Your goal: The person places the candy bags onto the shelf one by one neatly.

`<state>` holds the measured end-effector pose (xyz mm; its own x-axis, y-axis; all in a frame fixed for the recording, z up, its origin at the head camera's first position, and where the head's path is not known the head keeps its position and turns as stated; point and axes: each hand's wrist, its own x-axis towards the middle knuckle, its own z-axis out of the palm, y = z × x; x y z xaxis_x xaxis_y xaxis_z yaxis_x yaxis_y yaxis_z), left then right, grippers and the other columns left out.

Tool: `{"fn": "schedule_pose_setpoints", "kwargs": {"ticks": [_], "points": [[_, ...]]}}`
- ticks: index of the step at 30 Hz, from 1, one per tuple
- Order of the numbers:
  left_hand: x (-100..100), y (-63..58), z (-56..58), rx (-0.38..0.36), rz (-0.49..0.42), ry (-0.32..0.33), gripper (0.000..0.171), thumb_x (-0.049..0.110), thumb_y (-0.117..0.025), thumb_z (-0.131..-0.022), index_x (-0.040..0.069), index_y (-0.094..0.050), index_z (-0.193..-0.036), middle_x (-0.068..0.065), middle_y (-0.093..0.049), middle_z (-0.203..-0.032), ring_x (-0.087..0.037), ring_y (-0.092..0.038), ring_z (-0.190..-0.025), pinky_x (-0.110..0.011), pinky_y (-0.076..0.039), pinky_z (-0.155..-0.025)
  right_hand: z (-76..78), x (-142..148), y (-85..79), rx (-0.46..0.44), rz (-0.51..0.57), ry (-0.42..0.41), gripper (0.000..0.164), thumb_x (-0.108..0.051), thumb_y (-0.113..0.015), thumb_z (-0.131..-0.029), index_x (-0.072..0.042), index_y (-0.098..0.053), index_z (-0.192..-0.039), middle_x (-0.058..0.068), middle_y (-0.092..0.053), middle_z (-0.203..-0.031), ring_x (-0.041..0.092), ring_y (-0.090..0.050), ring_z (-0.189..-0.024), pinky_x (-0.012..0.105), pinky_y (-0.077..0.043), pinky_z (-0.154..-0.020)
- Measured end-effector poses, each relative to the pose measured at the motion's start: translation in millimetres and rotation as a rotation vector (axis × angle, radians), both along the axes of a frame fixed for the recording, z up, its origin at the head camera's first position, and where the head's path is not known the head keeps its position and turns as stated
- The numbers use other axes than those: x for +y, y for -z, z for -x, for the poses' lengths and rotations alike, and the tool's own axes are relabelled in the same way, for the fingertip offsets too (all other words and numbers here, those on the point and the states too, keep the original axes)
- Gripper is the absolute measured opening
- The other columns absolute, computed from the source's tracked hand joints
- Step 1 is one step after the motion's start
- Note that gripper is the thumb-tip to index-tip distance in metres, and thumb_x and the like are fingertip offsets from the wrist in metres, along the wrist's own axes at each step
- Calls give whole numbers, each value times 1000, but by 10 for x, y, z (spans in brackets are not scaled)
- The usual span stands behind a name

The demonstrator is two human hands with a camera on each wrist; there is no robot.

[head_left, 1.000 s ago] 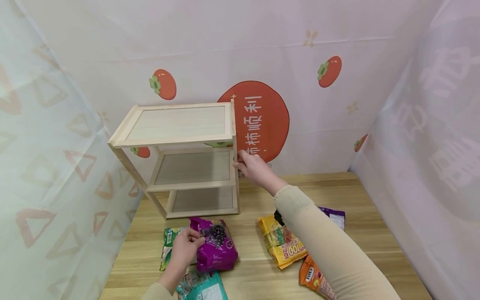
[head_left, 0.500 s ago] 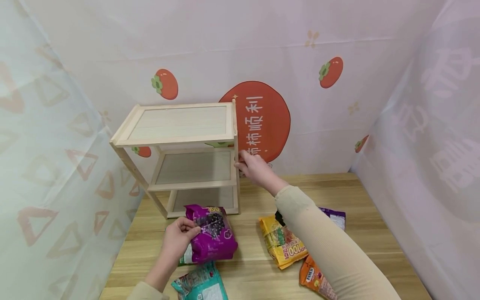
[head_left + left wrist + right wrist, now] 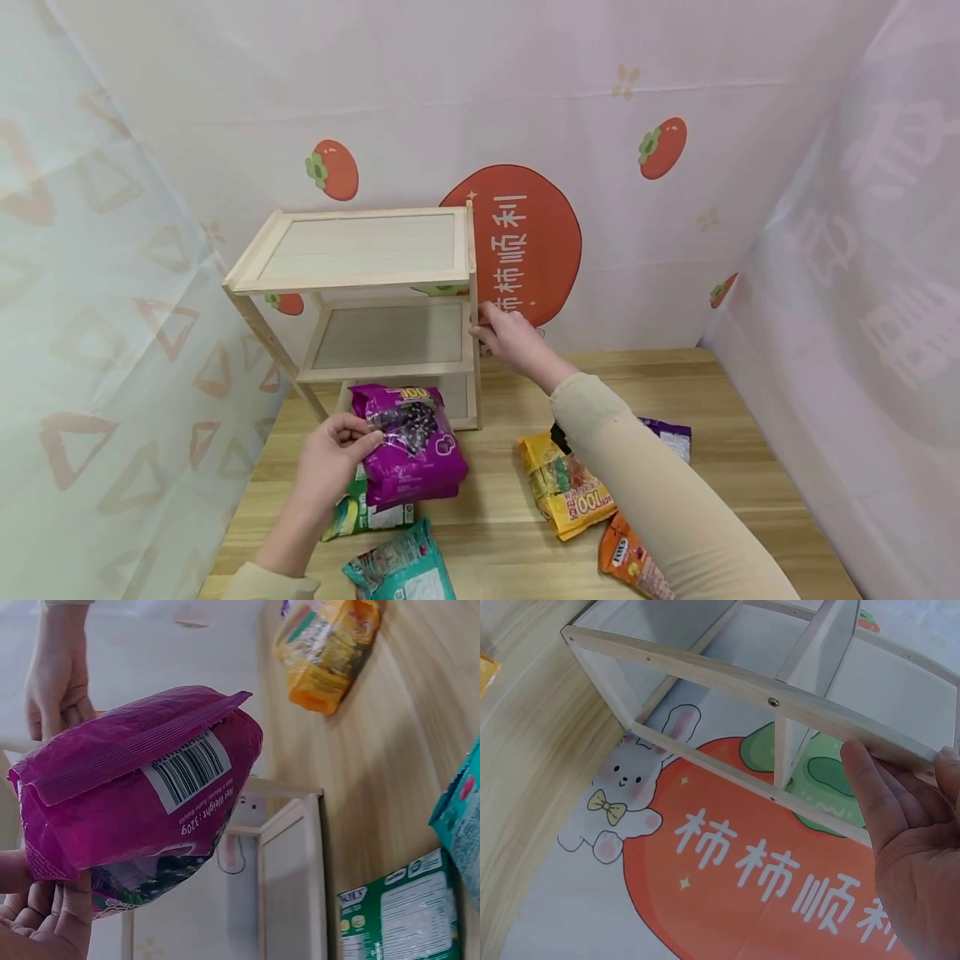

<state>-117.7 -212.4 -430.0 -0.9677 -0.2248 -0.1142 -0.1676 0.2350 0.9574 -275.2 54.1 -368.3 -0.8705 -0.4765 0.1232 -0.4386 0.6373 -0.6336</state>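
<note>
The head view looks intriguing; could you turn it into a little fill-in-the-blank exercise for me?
1. The purple bag is in the person's ____ grip.
2. In the head view, the right grip holds the wooden rack on its ____ side.
3. The purple bag partly hides another bag, whose main colour is ____.
4. The large number printed on the yellow bag is ____.

Missing words: left; right; green; 100.

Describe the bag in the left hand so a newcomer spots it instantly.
Find the wooden shelf on the table. In front of it, the left hand pinches a purple bag. It's held up, showing dark fruit, while the green bag and teal bag lie below.
</note>
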Motion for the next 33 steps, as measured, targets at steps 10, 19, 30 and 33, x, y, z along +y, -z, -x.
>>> {"fn": "schedule_pose_setpoints", "kwargs": {"ticks": [10,19,30,33], "points": [[-73,-195,-9,99,-26,-39,9,2,-72,-93,2,-63,-95,4,-68,-84,-10,-62,-76,-22,-54,-67,6,9,19,28,5,-6,25,-24,-57,-106,-4,-55,-121,13,-69,-97,20,-72,-78,33,-60,-70],[-132,-327,-29,176,-81,-43,18,3,-74,-93,-6,-60,-99,4,-68,-81,-10,-62,-73,-22,-54,-63,8,10,26,29,11,-15,26,-22,-57,-106,-3,-54,-123,19,-71,-103,20,-71,-78,34,-59,-70],[-182,-579,-32,339,-149,-59,14,-3,-73,-91,-6,-60,-93,1,-63,-83,-10,-58,-74,-17,-53,-66,6,9,32,48,17,-24,26,-21,-57,-106,-2,-54,-123,19,-71,-102,21,-71,-78,34,-60,-71],[-190,-625,-33,360,-166,-58,14,-3,-73,-92,-6,-60,-93,0,-60,-83,-11,-55,-73,-17,-51,-65,0,10,28,49,13,-23,27,-22,-58,-106,-2,-54,-123,17,-71,-100,20,-71,-78,34,-60,-71]]}}
